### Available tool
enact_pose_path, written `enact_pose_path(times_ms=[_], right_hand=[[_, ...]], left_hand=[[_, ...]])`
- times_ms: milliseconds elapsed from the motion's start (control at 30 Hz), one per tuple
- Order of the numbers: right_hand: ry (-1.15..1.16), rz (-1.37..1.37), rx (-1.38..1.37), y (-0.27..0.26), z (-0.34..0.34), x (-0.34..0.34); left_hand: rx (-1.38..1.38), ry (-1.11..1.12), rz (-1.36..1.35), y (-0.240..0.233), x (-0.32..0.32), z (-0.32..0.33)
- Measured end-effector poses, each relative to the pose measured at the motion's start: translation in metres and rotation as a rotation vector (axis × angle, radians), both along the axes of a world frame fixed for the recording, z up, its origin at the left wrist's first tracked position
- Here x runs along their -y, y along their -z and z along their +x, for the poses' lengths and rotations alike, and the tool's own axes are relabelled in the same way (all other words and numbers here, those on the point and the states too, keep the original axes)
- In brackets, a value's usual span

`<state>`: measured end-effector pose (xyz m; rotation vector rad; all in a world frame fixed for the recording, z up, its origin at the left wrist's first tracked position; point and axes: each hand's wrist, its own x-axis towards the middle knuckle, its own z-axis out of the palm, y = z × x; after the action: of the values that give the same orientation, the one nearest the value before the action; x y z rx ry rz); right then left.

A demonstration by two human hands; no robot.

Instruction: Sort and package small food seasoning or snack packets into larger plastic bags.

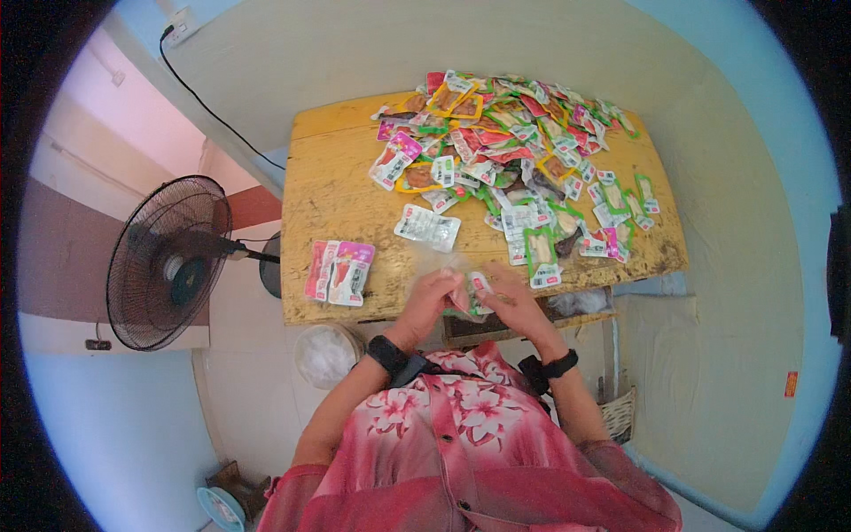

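Note:
Just past the near edge of a worn wooden table (385, 266), my left hand (431, 296) grips a clear plastic bag (435, 261), partly blurred. Beside it, my right hand (517, 300) holds a small green-and-white snack packet (478, 284) at the bag; whether the packet is inside it I cannot tell. Left of my hands lie red and purple-and-white packets (351, 272) side by side. A white packet (427, 227) lies beyond the bag. A large heap of mixed sealed food packets (495, 136) covers the far part of the table, and a green-edged packet (541, 256) lies near my right hand.
A tub of clear plastic bags (327, 356) stands below the table's near left edge. An open drawer or shelf (578, 304) under the table holds clear plastic. A black standing fan (169, 263) is at the left, and a woven basket (619, 415) stands low at the right.

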<state>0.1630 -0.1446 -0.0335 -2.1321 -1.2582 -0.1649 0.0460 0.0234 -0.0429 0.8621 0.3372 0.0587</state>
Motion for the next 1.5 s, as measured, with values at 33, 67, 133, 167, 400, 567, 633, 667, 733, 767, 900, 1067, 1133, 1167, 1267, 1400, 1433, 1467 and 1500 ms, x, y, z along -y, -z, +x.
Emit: enact_pose_path(times_ms=[33,67,133,167,400,567,633,667,733,767,900,1067,1133,1167,1267,1400,1433,1467,1500], right_hand=[[-0.051,-0.053,-0.494,0.004,-0.001,-0.001],[-0.102,-0.103,-0.989,0.008,-0.003,-0.001],[-0.043,-0.289,-0.823,0.014,0.002,-0.006],[0.012,-0.471,-0.653,0.016,0.003,-0.008],[0.029,-0.228,-0.032,-0.043,-0.011,-0.021],[0.078,-0.282,0.112,-0.082,-0.016,-0.035],[0.079,-0.343,0.126,-0.085,-0.014,-0.037],[0.084,-0.402,0.133,-0.086,-0.013,-0.037],[0.063,-0.359,0.139,-0.090,-0.012,-0.036],[0.047,-0.312,0.139,-0.092,-0.011,-0.037],[0.009,-0.244,0.064,-0.066,-0.007,-0.045],[0.089,-0.395,-0.608,-0.020,0.002,-0.045],[0.026,-0.296,-0.779,0.000,0.012,-0.037],[-0.026,-0.184,-0.947,0.014,0.017,-0.034],[0.063,-0.085,-1.094,0.077,0.034,-0.006],[0.194,-0.020,-1.239,0.110,0.030,0.011],[0.222,-0.004,-1.260,0.115,0.030,0.011],[0.226,-0.001,-1.264,0.119,0.031,0.014],[0.223,-0.045,-1.267,0.114,0.028,0.010]], left_hand=[[0.028,0.026,-0.030,0.000,-0.001,0.000],[0.056,0.052,-0.061,0.001,-0.001,0.001],[0.059,0.085,-0.047,0.000,0.000,0.003],[0.061,0.114,-0.032,-0.001,0.000,0.005],[-0.378,-0.127,0.078,-0.021,-0.020,0.002],[-0.090,-0.060,0.247,-0.063,-0.020,0.003],[-0.023,-0.072,0.273,-0.060,-0.022,0.006],[0.038,-0.079,0.303,-0.059,-0.024,0.007],[0.021,-0.067,0.326,-0.076,-0.023,0.007],[0.000,-0.048,0.355,-0.081,-0.022,0.007],[-0.021,0.044,0.353,-0.078,-0.017,0.012],[0.065,0.068,0.398,-0.062,-0.020,0.010],[0.029,0.049,0.376,-0.058,-0.025,0.006],[-0.001,0.042,0.359,-0.055,-0.028,0.005],[-0.173,-0.072,0.497,-0.025,-0.047,0.004],[-0.347,-0.041,0.727,0.015,-0.064,-0.017],[-0.350,-0.038,0.727,0.022,-0.066,-0.019],[-0.360,-0.036,0.852,0.029,-0.068,-0.021],[-0.376,-0.041,0.976,0.039,-0.069,-0.022]])
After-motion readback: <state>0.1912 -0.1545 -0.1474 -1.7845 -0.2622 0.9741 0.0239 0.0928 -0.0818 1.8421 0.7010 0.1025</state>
